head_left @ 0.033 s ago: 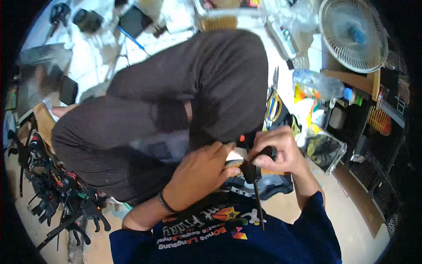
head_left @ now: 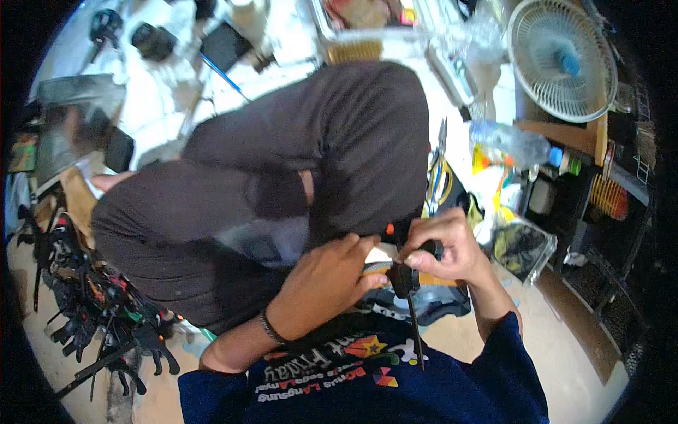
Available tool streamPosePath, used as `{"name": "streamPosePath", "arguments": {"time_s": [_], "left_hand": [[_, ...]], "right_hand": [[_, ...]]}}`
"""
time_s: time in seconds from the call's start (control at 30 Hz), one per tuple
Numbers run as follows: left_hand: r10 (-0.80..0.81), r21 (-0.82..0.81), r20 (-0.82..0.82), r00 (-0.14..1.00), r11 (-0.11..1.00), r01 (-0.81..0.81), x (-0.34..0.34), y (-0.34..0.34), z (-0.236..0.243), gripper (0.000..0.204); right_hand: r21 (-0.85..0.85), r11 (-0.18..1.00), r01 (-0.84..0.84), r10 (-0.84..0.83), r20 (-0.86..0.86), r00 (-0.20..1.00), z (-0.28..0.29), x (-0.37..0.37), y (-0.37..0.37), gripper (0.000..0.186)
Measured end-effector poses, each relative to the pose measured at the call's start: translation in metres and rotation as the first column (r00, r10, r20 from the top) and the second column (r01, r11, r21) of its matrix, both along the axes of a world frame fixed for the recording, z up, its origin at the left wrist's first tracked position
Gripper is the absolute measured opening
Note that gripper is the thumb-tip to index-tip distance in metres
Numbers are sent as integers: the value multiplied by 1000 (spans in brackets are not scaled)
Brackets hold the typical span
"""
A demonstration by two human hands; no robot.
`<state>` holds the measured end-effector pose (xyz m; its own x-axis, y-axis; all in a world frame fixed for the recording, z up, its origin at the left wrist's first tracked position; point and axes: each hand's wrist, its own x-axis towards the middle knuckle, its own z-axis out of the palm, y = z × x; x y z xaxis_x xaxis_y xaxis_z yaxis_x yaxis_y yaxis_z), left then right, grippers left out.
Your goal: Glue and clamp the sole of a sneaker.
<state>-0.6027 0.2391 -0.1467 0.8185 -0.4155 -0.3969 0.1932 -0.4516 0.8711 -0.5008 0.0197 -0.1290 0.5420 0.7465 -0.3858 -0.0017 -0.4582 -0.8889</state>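
Note:
My left hand (head_left: 321,283) is closed on a small pale piece (head_left: 381,251) with a layered lower edge, held beside my crossed, dark-trousered legs. Pinched fingers of my right hand (head_left: 445,247) grip a black bar clamp (head_left: 404,283) against that piece, thumb toward its body. The clamp's long bar (head_left: 417,332) points down over my dark blue T-shirt, and a small orange tip shows at its upper end. Exactly where clamp and piece touch is hidden by my fingers.
Black clamps (head_left: 85,318) are heaped at left. Scissors (head_left: 441,177), a plastic bottle (head_left: 508,141) and a bag (head_left: 519,244) lie right of my legs. A white fan (head_left: 561,60) stands upper right beside dark shelving (head_left: 607,226). Assorted items and a tray (head_left: 318,14) are farther up.
The scene sits slightly lower in the picture, apparently from head movement. Both hands keep their grip, with the right fingers shifted slightly over the clamp.

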Motion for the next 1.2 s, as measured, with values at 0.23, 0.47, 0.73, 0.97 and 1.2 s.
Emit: {"name": "streamPosePath", "arguments": {"time_s": [0.23, 0.47, 0.73, 0.97, 1.2], "left_hand": [[78, -24, 155, 985, 997, -75, -15, -2, -3, 51], [93, -11, 361, 928, 995, -96, -37, -4, 19, 44], [178, 91, 763, 621, 922, -377, -68, 13, 125, 54], [86, 96, 898, 431, 919, -383, -89, 24, 158, 64], [97, 75, 922, 375, 905, -418, -102, 28, 164, 61]], "right_hand": [[-94, 995, 29, -25, 43, 999, 12, -11, 5, 26], [-51, 996, 78, -71, 134, 988, 25, -38, 3, 24], [213, 909, -359, 38, 813, 581, 148, -66, 26, 42], [229, 847, -480, -6, 907, 422, 194, -93, 37, 51], [251, 832, -495, -56, 925, 376, 194, -109, 42, 57]]}}
